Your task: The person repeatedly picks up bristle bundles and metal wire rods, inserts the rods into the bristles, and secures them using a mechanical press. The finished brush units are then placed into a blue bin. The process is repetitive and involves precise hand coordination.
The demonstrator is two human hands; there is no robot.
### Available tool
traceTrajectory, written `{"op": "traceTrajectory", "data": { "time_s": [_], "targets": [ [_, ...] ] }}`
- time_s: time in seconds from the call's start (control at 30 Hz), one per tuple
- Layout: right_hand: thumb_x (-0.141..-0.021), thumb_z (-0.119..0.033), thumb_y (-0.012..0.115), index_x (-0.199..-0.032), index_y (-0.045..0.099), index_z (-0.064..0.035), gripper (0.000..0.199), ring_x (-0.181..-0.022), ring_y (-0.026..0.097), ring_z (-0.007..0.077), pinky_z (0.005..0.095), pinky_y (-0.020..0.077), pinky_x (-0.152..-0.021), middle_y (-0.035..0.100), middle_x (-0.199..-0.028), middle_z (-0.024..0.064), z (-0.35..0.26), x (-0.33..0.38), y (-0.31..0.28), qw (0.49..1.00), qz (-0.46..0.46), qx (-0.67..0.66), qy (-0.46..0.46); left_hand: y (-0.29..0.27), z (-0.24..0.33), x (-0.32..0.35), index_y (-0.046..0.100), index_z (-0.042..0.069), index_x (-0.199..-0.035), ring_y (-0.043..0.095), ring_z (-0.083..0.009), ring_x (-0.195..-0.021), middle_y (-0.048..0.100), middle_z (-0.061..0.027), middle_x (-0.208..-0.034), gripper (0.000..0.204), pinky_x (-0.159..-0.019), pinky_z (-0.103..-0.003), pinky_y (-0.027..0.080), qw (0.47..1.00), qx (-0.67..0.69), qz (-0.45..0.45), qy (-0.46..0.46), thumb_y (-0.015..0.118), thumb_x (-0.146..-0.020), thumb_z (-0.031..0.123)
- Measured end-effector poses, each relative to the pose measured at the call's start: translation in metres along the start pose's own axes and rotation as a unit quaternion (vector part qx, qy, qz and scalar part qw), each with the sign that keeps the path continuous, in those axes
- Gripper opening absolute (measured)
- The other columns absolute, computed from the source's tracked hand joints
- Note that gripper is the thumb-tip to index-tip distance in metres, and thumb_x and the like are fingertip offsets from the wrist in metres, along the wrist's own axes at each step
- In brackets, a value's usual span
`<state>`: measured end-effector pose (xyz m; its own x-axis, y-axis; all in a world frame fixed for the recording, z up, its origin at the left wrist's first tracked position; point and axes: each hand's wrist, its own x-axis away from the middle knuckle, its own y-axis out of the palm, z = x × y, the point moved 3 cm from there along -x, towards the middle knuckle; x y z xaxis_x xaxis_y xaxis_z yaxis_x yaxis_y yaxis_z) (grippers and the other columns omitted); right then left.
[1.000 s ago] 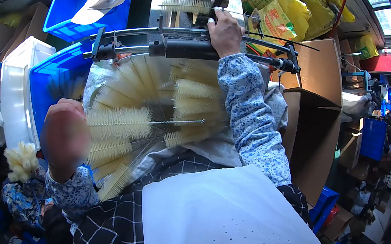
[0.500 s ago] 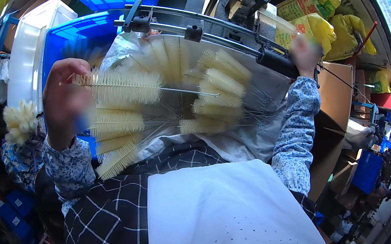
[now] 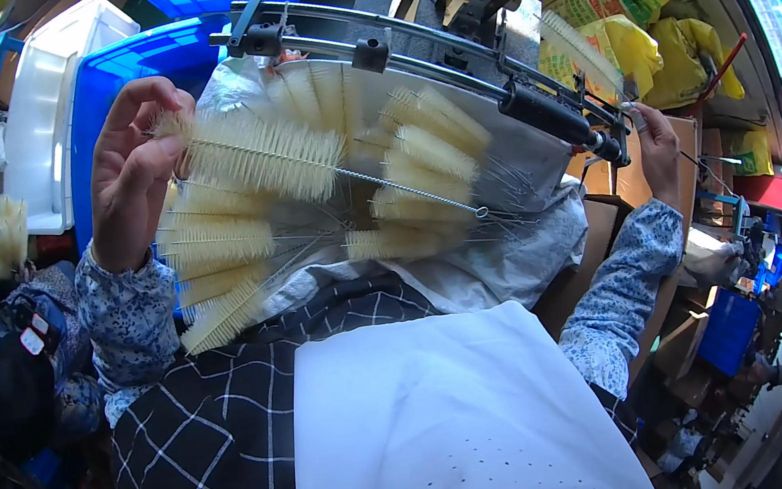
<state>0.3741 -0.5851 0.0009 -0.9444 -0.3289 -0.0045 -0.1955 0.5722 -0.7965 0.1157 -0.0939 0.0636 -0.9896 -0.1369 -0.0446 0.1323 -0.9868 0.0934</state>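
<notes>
The bottle brush (image 3: 266,152), cream bristles on a twisted wire stem, now sits higher and nearer the camera than half a second ago, lifted clear of the pile of brushes (image 3: 308,227) spread below it. The left hand (image 3: 133,172) pinches its bristled tip between thumb and fingers, the wire stem running away to the right. The right hand (image 3: 657,144) has moved further right and is closed around the end of the black machine rail (image 3: 532,107), beneath another brush (image 3: 581,49) mounted there. Blue bins (image 3: 133,71) stand behind.
</notes>
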Motion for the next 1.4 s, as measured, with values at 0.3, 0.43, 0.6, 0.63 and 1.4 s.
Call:
{"op": "traceTrajectory", "data": {
  "time_s": [0.3, 0.43, 0.6, 0.63, 1.4],
  "targets": [
    [-0.086, -0.030, 0.055, -0.114, 0.048, -0.0002, 0.042, -0.095, 0.057, 0.0258, 0.0335, 0.0438, -0.081, 0.057, -0.105, 0.0168, -0.172, 0.064, 0.102, 0.917, -0.294, -0.154, -0.220, 0.100, -0.024, -0.024, 0.045, 0.003, -0.106, 0.049, -0.0099, -0.090, 0.045, -0.0037, -0.098, 0.028, -0.079, -0.024, 0.045, 0.993, -0.051, -0.096, 0.043, 0.050, -0.079, -0.005],
    [-0.087, -0.032, 0.053, -0.113, 0.044, -0.0019, 0.040, -0.077, 0.061, 0.0321, 0.0360, 0.0468, -0.071, 0.060, -0.087, 0.0184, -0.213, 0.091, 0.136, 0.877, -0.366, -0.276, -0.146, 0.100, -0.030, -0.007, 0.045, 0.004, -0.106, 0.051, -0.0110, -0.088, 0.047, -0.0056, -0.103, 0.030, -0.079, -0.025, 0.045, 0.971, -0.181, -0.154, 0.013, 0.053, -0.078, -0.003],
    [-0.074, -0.009, 0.061, -0.104, 0.055, -0.0108, 0.031, -0.081, 0.055, 0.0257, 0.0341, 0.0432, -0.070, 0.060, -0.083, 0.0073, -0.188, 0.046, 0.124, 0.951, -0.066, -0.043, -0.299, 0.065, -0.009, 0.023, 0.039, 0.006, -0.120, 0.053, -0.0231, -0.099, 0.048, -0.0098, -0.112, 0.053, -0.086, -0.033, 0.042, 0.930, -0.349, -0.112, -0.004, 0.065, -0.073, 0.007],
    [-0.071, -0.005, 0.062, -0.102, 0.057, -0.0127, 0.032, -0.080, 0.054, 0.0241, 0.0333, 0.0420, -0.069, 0.059, -0.082, 0.0052, -0.175, 0.027, 0.115, 0.959, 0.035, 0.042, -0.277, 0.047, -0.009, 0.030, 0.038, 0.006, -0.121, 0.053, -0.0254, -0.100, 0.048, -0.0112, -0.113, 0.057, -0.086, -0.034, 0.041, 0.889, -0.449, -0.089, -0.015, 0.067, -0.073, 0.010],
    [-0.075, -0.014, 0.057, -0.104, 0.059, -0.0258, 0.031, -0.089, 0.050, 0.0234, 0.0386, 0.0369, -0.075, 0.058, -0.087, -0.0005, -0.054, -0.057, 0.119, 0.945, 0.187, 0.239, -0.123, -0.005, -0.023, 0.052, 0.047, 0.002, -0.099, 0.046, -0.0066, -0.073, 0.046, -0.0010, -0.092, 0.029, -0.066, -0.020, 0.039, 0.936, -0.258, -0.046, -0.234, 0.058, -0.072, 0.000]
  ]
}}
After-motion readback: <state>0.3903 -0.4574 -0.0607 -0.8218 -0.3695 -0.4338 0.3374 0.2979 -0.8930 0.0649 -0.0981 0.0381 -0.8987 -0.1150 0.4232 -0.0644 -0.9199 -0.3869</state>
